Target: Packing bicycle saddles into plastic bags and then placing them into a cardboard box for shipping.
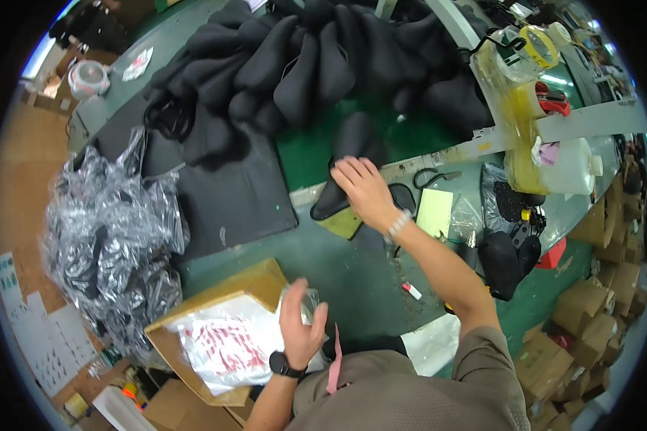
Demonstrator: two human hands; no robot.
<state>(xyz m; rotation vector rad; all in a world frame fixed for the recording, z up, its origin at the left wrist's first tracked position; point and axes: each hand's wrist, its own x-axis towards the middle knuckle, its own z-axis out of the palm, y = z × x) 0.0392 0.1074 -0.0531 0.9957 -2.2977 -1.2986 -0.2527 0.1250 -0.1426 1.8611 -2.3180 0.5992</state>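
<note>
Head view, our bench: right hand point(363, 188) spread flat on black saddle point(338, 194) at green table point(338, 266) middle. Left hand point(302, 325) pinches clear bag point(308, 302) over carton point(216, 302). Bagged pile point(108, 237) at left; unbagged saddle heap point(316, 65) beyond remains large.

Open cardboard box point(226, 291) near left, holding white plastic bags with red print point(219, 345). Heap of clear plastic-wrapped packs point(108, 237) further left. Stacked brown cartons point(582, 316) on floor, right. Pale green paper slip point(434, 212) on table, centre right.
</note>
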